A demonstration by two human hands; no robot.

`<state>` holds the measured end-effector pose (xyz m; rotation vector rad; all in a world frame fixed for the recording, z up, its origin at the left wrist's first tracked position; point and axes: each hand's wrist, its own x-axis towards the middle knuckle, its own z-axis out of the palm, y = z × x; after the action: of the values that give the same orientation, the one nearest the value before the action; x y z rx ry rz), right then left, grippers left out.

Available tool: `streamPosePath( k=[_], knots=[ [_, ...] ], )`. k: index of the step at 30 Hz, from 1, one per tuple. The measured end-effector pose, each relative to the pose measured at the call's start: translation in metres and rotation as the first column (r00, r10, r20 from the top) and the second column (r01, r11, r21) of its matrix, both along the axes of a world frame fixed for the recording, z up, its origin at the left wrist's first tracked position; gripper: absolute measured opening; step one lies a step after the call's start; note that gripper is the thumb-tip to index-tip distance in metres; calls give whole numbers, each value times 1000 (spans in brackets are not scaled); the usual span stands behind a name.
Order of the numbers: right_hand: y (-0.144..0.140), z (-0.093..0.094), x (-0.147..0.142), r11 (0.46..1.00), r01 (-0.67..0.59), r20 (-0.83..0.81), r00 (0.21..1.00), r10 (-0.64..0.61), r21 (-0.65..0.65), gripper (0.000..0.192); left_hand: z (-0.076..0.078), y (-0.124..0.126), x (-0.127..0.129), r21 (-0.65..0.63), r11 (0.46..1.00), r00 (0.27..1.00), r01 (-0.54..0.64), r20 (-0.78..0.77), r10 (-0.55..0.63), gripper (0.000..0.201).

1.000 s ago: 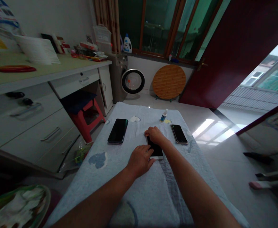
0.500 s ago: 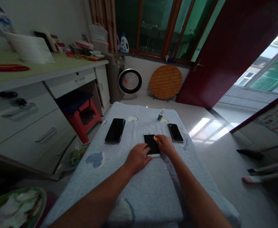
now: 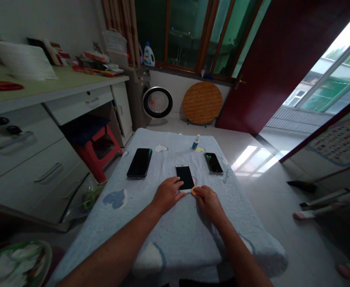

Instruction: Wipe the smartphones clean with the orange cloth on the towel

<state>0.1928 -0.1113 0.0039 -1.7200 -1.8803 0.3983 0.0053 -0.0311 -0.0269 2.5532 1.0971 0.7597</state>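
Fingers of the left hand (image 3: 166, 194) press flat on the white-edged phone (image 3: 184, 177) at the counter's (image 3: 151, 223) middle; the right hand (image 3: 208, 200), just beside it, pinches a small yellow pad (image 3: 194, 190).

Dim room, pale tiled floor (image 3: 252, 147) with a bright sun patch near the dark red door (image 3: 270, 59). Left of the door, wood-framed green-tinted windows (image 3: 189, 36), a round wooden tabletop (image 3: 202, 102) leaning on the wall below. Further left, a washing machine (image 3: 151, 99), then a white desk with drawers (image 3: 43, 131), red stool (image 3: 97, 149) under it.
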Motion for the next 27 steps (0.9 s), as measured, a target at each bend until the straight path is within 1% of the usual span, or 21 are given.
streamPosePath(
  k=[3, 6, 7, 9, 12, 14, 17, 20, 23, 25, 27],
  knots=[
    [-6, 3, 2, 997, -73, -16, 997, 73, -9, 22, 2, 2, -2, -32, 999, 1000, 11, 14, -11, 35],
    [-4, 4, 4, 994, -108, -15, 994, 108, 36, 20, 3, 7, -5, -82, 996, 998, 39, 51, -34, 26],
    [-2, 4, 4, 992, -111, 2, 994, 111, 52, 19, 3, 9, -6, -91, 995, 997, 46, 58, -41, 26],
    [3, 1, 3, 990, -124, 64, 991, 119, 64, 19, 1, 12, -8, -100, 993, 997, 59, 52, -54, 33],
    [11, -1, -3, 988, -145, 170, 976, 135, 50, 22, -2, 15, -9, -132, 989, 997, 73, 35, -69, 49],
    [14, 0, -8, 987, -156, 217, 965, 144, 40, 21, -4, 16, -10, -152, 985, 996, 81, 37, -76, 53],
    [17, 1, -21, 982, -188, 254, 951, 176, 21, 18, -4, 15, -9, -153, 984, 995, 88, 52, -81, 49],
    [20, -1, -40, 977, -211, 284, 937, 202, 2, 17, 0, 13, -8, -171, 981, 995, 88, 61, -79, 41],
    [24, -4, -57, 975, -224, 299, 931, 211, 9, 16, 5, 11, -8, -208, 973, 994, 98, 69, -85, 36],
    [25, -3, -62, 973, -232, 294, 930, 219, 10, 16, 7, 11, -9, -219, 969, 992, 115, 80, -99, 35],
    [24, 0, -59, 976, -220, 279, 936, 213, -7, 16, 5, 12, -10, -212, 969, 990, 127, 79, -113, 36]
  ],
)
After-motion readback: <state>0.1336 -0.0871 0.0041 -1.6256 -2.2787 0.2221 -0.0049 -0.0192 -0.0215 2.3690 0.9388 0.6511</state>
